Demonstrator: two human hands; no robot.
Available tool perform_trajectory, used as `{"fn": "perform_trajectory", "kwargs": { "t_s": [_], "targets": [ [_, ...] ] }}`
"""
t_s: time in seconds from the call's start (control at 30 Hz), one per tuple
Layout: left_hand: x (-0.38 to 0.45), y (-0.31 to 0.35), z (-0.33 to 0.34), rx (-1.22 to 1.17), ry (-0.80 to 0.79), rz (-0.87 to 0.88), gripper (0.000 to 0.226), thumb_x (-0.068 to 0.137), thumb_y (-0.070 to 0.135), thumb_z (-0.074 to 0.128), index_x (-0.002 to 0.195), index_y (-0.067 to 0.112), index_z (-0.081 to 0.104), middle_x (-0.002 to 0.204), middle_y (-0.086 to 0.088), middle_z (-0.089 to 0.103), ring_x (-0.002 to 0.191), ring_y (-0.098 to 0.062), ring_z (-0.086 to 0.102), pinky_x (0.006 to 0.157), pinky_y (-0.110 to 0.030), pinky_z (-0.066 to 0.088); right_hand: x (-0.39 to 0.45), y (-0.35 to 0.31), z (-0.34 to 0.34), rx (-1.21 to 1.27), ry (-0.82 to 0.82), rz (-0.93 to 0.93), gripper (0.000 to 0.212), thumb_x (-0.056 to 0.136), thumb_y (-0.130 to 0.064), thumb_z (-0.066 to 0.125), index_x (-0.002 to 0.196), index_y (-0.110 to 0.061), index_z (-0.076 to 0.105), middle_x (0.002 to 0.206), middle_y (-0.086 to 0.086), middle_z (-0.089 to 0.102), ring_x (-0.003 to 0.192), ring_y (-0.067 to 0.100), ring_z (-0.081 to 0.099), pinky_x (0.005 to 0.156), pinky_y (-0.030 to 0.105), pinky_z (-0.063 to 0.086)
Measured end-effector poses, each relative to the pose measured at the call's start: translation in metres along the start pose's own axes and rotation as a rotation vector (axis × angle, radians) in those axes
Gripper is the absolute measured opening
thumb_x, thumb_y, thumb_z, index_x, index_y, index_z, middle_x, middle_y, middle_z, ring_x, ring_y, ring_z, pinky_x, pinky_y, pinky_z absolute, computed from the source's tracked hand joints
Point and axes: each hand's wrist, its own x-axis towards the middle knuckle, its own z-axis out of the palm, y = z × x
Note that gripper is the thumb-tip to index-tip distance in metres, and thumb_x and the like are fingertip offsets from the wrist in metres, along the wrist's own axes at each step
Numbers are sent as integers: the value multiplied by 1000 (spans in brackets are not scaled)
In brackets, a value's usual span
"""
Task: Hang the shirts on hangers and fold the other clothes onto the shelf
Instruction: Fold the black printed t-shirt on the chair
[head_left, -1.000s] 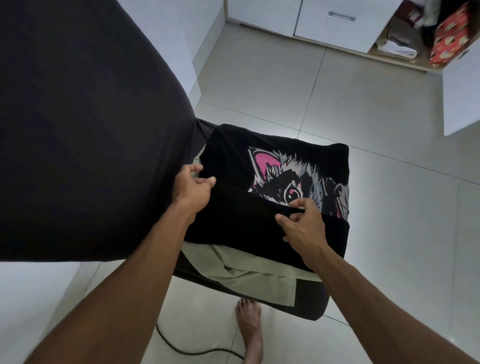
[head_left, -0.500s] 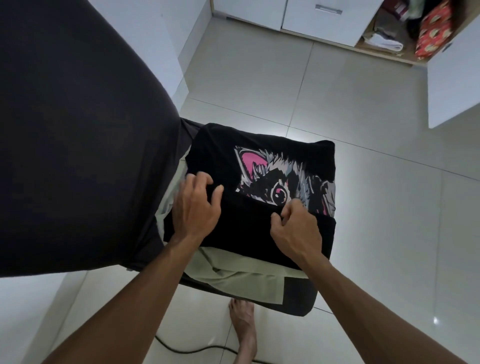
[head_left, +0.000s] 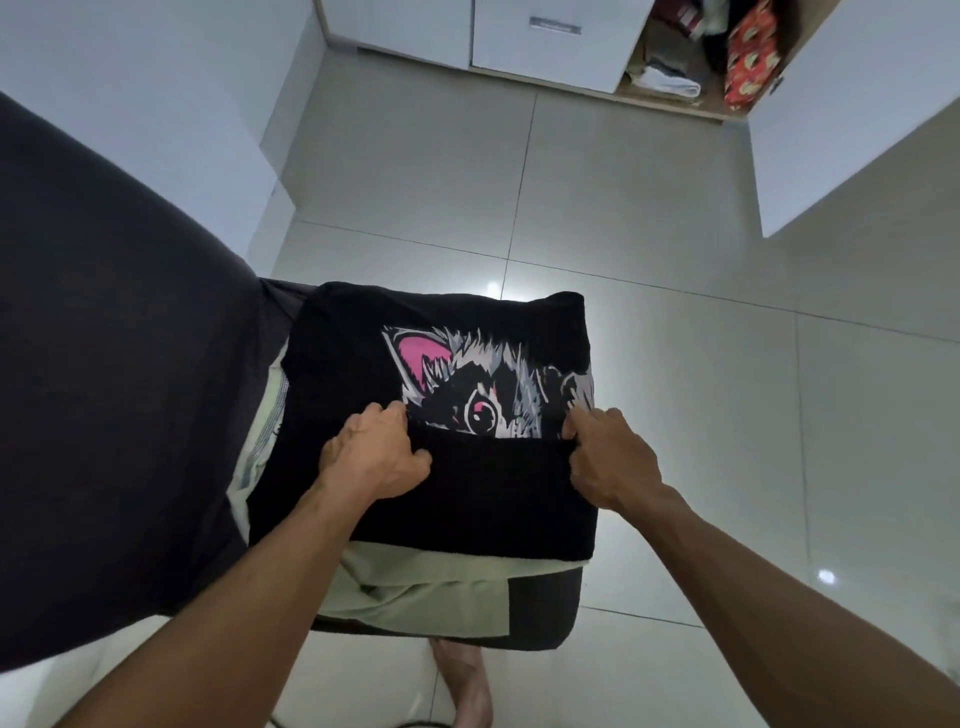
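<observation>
Both hands, left hand (head_left: 371, 457) and right hand (head_left: 610, 457), pinch the black shirt's (head_left: 467, 499) folded edge. Fold looks roughly half done; the shelf (head_left: 670, 98) at 1 o'clock waits.

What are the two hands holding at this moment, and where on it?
Both the left hand and right hand grip the black printed shirt along its folded-over front edge, one near each end.

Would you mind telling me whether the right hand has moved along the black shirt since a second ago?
Yes. The right hand has slid rightward along the folded edge of the black shirt, from below the printed eye toward the shirt's right edge.
</observation>
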Motion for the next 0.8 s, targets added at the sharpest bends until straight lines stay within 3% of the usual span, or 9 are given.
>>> {"fn": "perform_trajectory", "kwargs": {
  "t_s": [0.1,0.2,0.3,0.33,0.4,0.43,0.5,0.7,0.8],
  "targets": [
    [2,8,-13,65,-37,-24,35,79,49,63,102,24,52,99,3,57,91,-20,58,81,-41,53,7,0,-10,-19,-11,71,32,82,-13,60,109,-22,45,111,1,55,105,22,47,74,36,45],
    [3,16,-14,101,292,66,33,81,51,57,96,23,56,85,5,56,80,-18,56,67,-33,46,19,-5,-16,68,94,38,45,86,-20,61,127,-21,44,127,2,47,115,22,45,87,38,49],
    [15,30,-9,74,534,349,50,87,56,54,123,21,52,118,-1,53,107,-20,51,84,-36,47,40,-13,-18,78,143,-175,52,100,-30,48,150,-27,31,158,0,27,144,24,28,109,44,43],
    [21,38,-9,115,459,405,61,92,59,46,139,22,42,140,-4,43,127,-25,44,101,-41,44,48,-15,-15,41,99,-229,55,104,-36,40,156,-32,21,165,-2,14,152,24,15,116,48,34],
    [34,53,-5,214,254,425,72,97,64,24,158,30,3,166,-3,-5,153,-30,-1,122,-52,15,63,-14,-7,2,22,-252,57,106,-48,24,157,-43,-1,167,-8,-13,154,21,-12,123,54,19],
    [40,56,-2,236,172,402,71,97,65,15,156,36,-14,163,1,-27,151,-26,-22,123,-54,2,68,-13,-3,11,1,-230,57,105,-53,19,154,-48,-10,164,-12,-24,152,19,-22,123,56,14],
    [57,61,3,236,118,338,68,94,67,3,147,43,-31,151,9,-47,141,-21,-42,121,-55,-10,84,-10,0,68,-26,-177,59,102,-61,14,148,-56,-22,156,-20,-40,146,16,-36,124,56,6],
    [88,82,0,146,177,142,66,92,71,1,144,49,-32,152,13,-46,139,-18,-45,117,-57,-19,133,7,-16,241,-113,-100,56,99,-67,12,147,-60,-17,161,-20,-29,149,12,-29,122,61,7],
    [109,102,-11,159,163,64,68,90,72,-4,150,46,-23,161,8,-30,146,-22,-34,116,-60,-19,164,24,-27,277,-197,-99,61,95,-74,12,151,-57,-7,163,-19,-24,150,13,-25,120,64,11]
  ]
}}
